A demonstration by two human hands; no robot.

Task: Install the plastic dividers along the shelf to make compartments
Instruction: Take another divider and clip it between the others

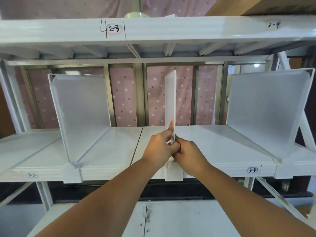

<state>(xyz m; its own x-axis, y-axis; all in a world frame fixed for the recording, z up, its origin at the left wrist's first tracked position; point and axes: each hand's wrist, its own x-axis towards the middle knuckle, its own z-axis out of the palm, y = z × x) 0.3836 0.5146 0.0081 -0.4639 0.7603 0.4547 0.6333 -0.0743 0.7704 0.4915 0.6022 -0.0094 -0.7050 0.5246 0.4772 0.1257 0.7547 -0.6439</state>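
Observation:
A white shelf (213,147) runs across the middle of the view. Three translucent plastic dividers stand on it. The left divider (83,108) and the right divider (263,106) are upright and clipped over the front edge. The middle divider (171,96) is seen edge-on, its white front clip (173,172) sitting on the shelf lip. My left hand (158,147) grips the middle divider's lower front edge, index finger pointing up along its left face. My right hand (188,153) pinches the same edge from the right, touching the left hand.
An upper shelf (171,28) labelled 2-3 and 2-4 hangs overhead with a tape roll (136,15) and a cardboard box (256,6) on it. The front lip carries labels 3-2 and 3-4. A lower white shelf (179,218) lies beneath my forearms. Pink curtain behind.

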